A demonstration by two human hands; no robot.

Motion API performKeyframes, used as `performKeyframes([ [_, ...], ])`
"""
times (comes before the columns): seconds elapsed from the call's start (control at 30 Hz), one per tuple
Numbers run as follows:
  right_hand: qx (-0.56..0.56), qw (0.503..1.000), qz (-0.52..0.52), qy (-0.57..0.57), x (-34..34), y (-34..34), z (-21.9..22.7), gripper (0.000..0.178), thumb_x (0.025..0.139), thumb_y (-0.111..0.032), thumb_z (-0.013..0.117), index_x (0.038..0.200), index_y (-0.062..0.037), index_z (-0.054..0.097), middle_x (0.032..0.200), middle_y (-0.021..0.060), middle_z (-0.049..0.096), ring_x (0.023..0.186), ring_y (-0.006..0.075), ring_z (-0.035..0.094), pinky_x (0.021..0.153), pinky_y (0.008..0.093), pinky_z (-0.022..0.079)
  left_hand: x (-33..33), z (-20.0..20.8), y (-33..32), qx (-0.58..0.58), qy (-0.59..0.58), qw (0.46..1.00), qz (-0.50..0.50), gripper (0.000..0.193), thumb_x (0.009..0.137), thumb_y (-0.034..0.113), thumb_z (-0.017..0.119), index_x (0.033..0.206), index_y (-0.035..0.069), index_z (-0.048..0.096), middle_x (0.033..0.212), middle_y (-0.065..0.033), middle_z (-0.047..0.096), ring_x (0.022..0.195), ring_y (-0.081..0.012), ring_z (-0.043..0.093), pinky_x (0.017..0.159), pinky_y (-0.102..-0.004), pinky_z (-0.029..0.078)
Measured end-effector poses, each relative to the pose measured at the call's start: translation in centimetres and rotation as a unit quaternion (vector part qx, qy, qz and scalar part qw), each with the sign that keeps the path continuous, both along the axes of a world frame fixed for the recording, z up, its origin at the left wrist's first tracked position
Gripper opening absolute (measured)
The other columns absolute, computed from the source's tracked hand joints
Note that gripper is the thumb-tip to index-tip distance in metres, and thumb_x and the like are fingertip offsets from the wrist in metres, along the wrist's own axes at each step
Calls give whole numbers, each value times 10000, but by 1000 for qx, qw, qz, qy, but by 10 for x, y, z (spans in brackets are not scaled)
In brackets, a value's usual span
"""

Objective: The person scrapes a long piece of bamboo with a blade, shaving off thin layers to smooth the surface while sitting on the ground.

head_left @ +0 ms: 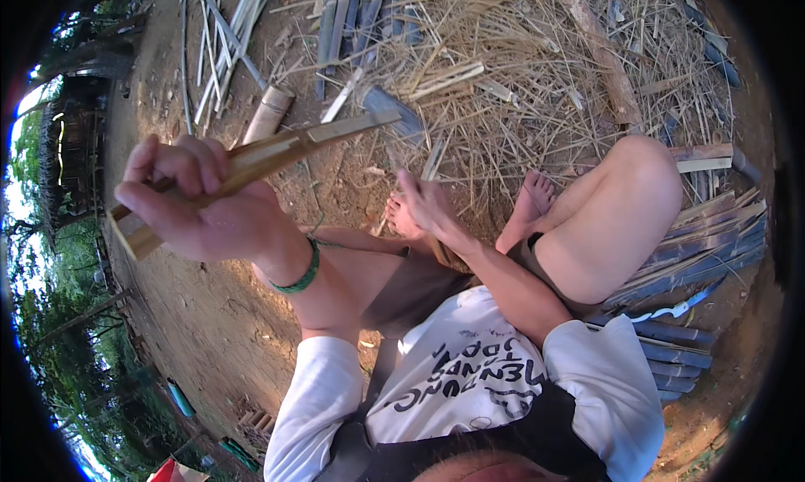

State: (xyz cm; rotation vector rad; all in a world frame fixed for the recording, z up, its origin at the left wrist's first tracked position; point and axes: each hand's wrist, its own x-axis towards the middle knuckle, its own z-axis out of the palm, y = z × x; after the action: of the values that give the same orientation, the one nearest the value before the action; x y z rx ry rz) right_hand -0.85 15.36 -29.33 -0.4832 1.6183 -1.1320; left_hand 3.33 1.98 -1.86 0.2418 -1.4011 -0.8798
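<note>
Raised at the left, my left hand (189,189) is closed round a split bamboo piece (277,151). The piece slants up to the right, its pale far end over the ground and its near end jutting out past my palm. A green band circles that wrist. Lower down in the middle, my right hand (423,204) is closed in front of my foot, apart from the bamboo. Something thin and blurred shows above its fingers; its kind is too indistinct to name.
A cut bamboo log (270,113) lies beyond the held piece. Pale and dark bamboo strips (226,42) lie at the far left. Dry shavings (503,88) cover the far ground. Split bamboo (696,247) is stacked at the right, beside my bent knee (641,176).
</note>
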Motion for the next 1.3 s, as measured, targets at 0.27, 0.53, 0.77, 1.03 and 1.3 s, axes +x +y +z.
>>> performKeyframes([
  [0.27, -168, 986, -14, 12, -2, -14, 49, 747, 970, -702, 382, 625, -65, 568, 526, 88, 540, 508, 247, 575, 540, 435, 426, -2, 7, -10, 19, 7, 1000, 7, 480, 1061, 431, 427, 1025, -6, 623, 604, 48, 315, 489, -55, 314, 458, -210, 259],
  [0.53, -71, 995, 17, -69, -6, -9, 40, 611, 1008, -537, 482, 694, -23, 580, 502, 76, 492, 481, 179, 530, 496, 386, 408, 1, 0, -3, 5, 2, 1000, 19, 470, 1059, 409, 421, 1014, -7, 636, 604, 37, 315, 496, -64, 293, 458, -212, 248],
  [0.77, -24, 999, -14, 41, -13, -14, -21, 692, 995, -621, 416, 623, -62, 583, 445, 52, 502, 403, 187, 517, 440, 401, 386, -1, 7, -11, 28, 16, 999, -22, 466, 1057, 412, 435, 992, -6, 632, 605, 36, 325, 496, -64, 310, 455, -210, 244],
  [1.03, -102, 989, 1, 105, -8, -18, 1, 726, 988, -638, 424, 554, -65, 526, 448, 18, 445, 409, 168, 435, 421, 396, 304, 0, 1, -7, 27, 8, 999, 32, 451, 1053, 418, 457, 979, 8, 630, 606, 50, 313, 492, -55, 326, 455, -198, 250],
  [1.3, 120, 989, 6, 86, -21, 5, -121, 743, 947, -674, 453, 737, 16, 629, 543, 104, 562, 518, 257, 527, 524, 416, 405, 0, 12, -25, 55, 44, 996, 45, 415, 1057, 375, 463, 956, 5, 620, 577, 46, 310, 482, -55, 308, 447, -211, 247],
])
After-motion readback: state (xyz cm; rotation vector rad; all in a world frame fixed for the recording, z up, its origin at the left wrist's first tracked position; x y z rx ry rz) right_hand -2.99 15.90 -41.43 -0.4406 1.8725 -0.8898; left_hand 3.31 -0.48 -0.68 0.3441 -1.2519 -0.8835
